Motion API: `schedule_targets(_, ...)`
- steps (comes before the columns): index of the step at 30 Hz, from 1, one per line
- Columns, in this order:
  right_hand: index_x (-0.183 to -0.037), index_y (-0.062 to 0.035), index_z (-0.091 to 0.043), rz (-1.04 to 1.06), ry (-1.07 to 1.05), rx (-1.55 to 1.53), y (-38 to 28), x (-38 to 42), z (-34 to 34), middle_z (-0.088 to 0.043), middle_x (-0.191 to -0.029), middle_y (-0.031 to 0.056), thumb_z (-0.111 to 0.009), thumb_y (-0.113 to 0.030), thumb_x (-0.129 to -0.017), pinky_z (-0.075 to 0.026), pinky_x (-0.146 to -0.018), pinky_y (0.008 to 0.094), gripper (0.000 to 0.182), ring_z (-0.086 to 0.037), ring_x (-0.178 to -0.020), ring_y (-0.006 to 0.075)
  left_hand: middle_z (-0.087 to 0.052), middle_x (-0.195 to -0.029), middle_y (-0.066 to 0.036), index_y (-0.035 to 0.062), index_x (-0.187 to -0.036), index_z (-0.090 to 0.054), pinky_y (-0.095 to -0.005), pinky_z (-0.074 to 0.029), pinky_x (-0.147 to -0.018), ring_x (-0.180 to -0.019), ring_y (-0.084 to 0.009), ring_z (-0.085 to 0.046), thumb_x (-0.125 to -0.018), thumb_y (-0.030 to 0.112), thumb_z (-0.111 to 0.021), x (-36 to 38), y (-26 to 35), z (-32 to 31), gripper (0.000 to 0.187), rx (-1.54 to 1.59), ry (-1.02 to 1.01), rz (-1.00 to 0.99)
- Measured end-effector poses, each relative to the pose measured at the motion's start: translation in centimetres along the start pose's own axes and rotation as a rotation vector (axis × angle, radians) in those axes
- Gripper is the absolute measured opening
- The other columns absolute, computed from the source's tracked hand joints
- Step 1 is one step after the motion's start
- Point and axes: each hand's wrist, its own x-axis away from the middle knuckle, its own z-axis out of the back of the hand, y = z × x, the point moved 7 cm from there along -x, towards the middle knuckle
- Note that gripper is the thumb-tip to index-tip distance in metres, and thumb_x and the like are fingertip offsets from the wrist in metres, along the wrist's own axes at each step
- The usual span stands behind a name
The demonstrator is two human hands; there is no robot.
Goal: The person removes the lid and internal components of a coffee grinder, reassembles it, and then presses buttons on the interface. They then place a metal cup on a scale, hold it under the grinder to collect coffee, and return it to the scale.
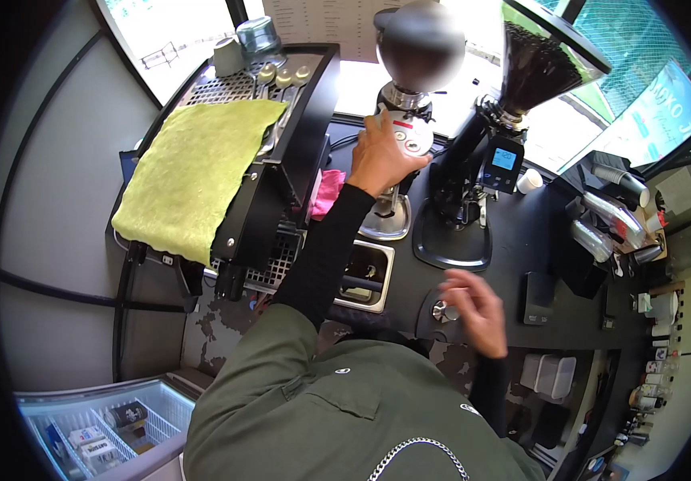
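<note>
My left hand (381,154) reaches forward and lies against the front of a coffee grinder (411,132), its fingers spread over the panel with round buttons. Below it is the grinder's metal tray (387,220). My right hand (475,309) hovers near the counter's front edge, fingers apart and slightly blurred, holding nothing visible. Just left of it a round metal tamper (444,312) sits on a dark mat. A second grinder (474,172), with a lit display and a hopper of beans, stands to the right of the first.
The espresso machine (257,216), partly under a green cloth (193,172), stands at the left. A knock box (365,276) is set into the counter. To the right are a flat black scale (538,298), a paper cup (530,181) and stacked plastic cups (614,212).
</note>
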Motion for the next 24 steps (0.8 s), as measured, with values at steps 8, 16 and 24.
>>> schedule_targets(8, -0.081, -0.0109, -0.066, 1.851, -0.06, -0.394, -26.5, 17.5, 4.9, -0.066, -0.071, 0.0002, -0.073, -0.02, -0.09, -0.055, -0.063, 0.0254, 0.015, -0.058, -0.057, 0.0105, -0.043, -0.146, -0.03, -0.0073, -0.161, -0.03, -0.0505, -0.049, -0.11, -0.134, -0.0489, -0.052, -0.068, 0.061, -0.09, 0.0, -0.1, -0.3, 0.13, -0.042, -0.045, 0.046)
schedule_targets(16, -0.072, -0.0122, -0.063, 1.82, -0.02, -0.105, -27.4, 16.4, 1.8, -0.055, -0.064, -0.0083, -0.068, -0.025, -0.102, -0.045, -0.059, 0.0204, 0.033, -0.047, -0.054, 0.0048, -0.047, -0.142, -0.031, -0.0082, -0.159, -0.034, -0.0507, -0.053, -0.104, -0.128, -0.0483, -0.057, -0.068, 0.063, -0.09, -0.3, -0.3, -0.5, 0.128, -0.062, -0.005, -0.013)
schedule_targets(24, -0.094, -0.0195, -0.059, 1.436, 0.759, 0.527, -27.7, 16.9, 0.5, -0.04, -0.079, -0.0098, -0.054, -0.042, -0.108, -0.021, -0.055, 0.026, 0.027, -0.035, -0.069, 0.0061, -0.048, -0.14, -0.032, -0.0086, -0.158, -0.034, -0.0504, -0.053, -0.104, -0.127, -0.0488, -0.058, -0.068, 0.064, -0.089, -0.3, 0.0, -0.2, 0.128, -0.058, -0.049, 0.012)
